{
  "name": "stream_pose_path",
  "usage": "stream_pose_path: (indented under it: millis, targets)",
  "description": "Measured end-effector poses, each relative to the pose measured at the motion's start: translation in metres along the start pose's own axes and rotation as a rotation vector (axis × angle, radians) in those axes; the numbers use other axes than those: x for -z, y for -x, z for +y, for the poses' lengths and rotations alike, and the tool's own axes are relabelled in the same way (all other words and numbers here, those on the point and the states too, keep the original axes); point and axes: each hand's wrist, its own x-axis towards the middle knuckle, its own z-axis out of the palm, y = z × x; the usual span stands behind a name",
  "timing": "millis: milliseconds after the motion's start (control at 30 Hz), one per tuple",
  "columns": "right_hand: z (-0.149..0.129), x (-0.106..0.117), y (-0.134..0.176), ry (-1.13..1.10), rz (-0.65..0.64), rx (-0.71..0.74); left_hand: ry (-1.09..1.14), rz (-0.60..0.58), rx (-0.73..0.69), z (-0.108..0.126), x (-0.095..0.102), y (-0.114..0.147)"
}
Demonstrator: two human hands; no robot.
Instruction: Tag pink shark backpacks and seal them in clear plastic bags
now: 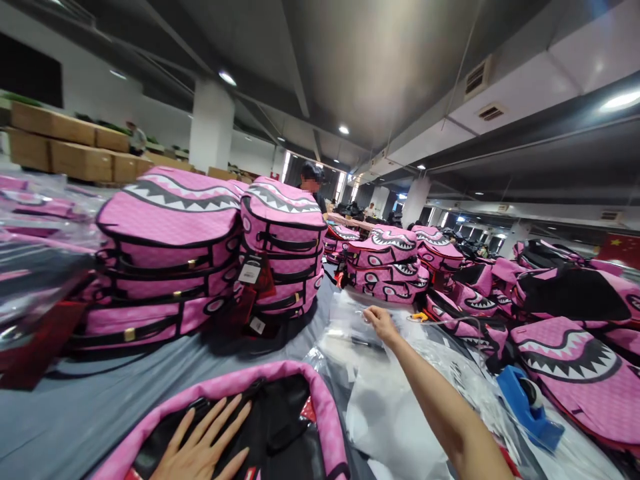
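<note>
My left hand (203,443) lies flat with fingers spread on the black back side of a pink backpack (240,377), close in front of me. My right arm reaches forward across the table. At its end, the fingers of my right hand (381,323) are pinched together at the edge of a clear plastic bag (345,320). More thin clear plastic and a white sheet (390,420) lie beneath that arm. An orange-handled tool (419,317) rests just beyond my right hand.
Stacked pink backpacks (175,247) with shark-mouth prints stand at left, tags hanging; another stack (284,247) is beside them. More backpacks (385,260) fill the middle and right. A blue tape dispenser (530,410) sits at right. A person (313,183) stands behind the stacks.
</note>
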Motion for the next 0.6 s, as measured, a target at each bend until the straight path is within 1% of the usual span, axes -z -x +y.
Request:
stream_pose_path:
  millis: [33, 100, 167, 200, 233, 267, 300, 367, 400, 467, 533, 600]
  targets:
    - [-0.014, -0.007, 0.005, -0.014, -0.004, 0.039, 0.004, 0.003, 0.016, 0.002, 0.005, -0.002]
    - [-0.041, -0.022, 0.016, -0.043, -0.016, 0.113, 0.019, 0.014, 0.055, 0.011, 0.021, -0.006]
    - [-0.066, -0.04, 0.032, -0.064, -0.035, 0.171, 0.108, 0.057, 0.126, 0.03, 0.042, -0.012]
    - [-0.077, -0.05, 0.041, -0.069, -0.046, 0.192, 0.221, 0.106, 0.194, 0.042, 0.054, -0.016]
    - [-0.086, -0.06, 0.052, -0.071, -0.057, 0.207, 0.393, 0.189, 0.259, 0.057, 0.065, -0.02]
    - [-0.094, -0.07, 0.064, -0.07, -0.07, 0.219, 0.645, 0.276, 0.34, 0.072, 0.075, -0.024]
    - [-0.1, -0.081, 0.077, -0.068, -0.084, 0.225, 0.896, 0.325, 0.422, 0.086, 0.083, -0.028]
    - [-0.11, -0.101, 0.105, -0.062, -0.123, 0.226, 1.136, 0.36, 0.496, 0.111, 0.093, -0.032]
    - [-0.113, -0.111, 0.119, -0.058, -0.146, 0.222, 1.194, 0.364, 0.527, 0.12, 0.095, -0.032]
    - [-0.119, -0.127, 0.146, -0.047, -0.199, 0.214, 1.236, 0.391, 0.585, 0.128, 0.097, -0.028]
    - [-0.124, -0.139, 0.165, -0.012, -0.24, 0.192, 1.231, 0.432, 0.645, 0.125, 0.096, -0.018]
    - [-0.127, -0.148, 0.175, 0.027, -0.255, 0.157, 1.16, 0.46, 0.694, 0.116, 0.095, -0.005]
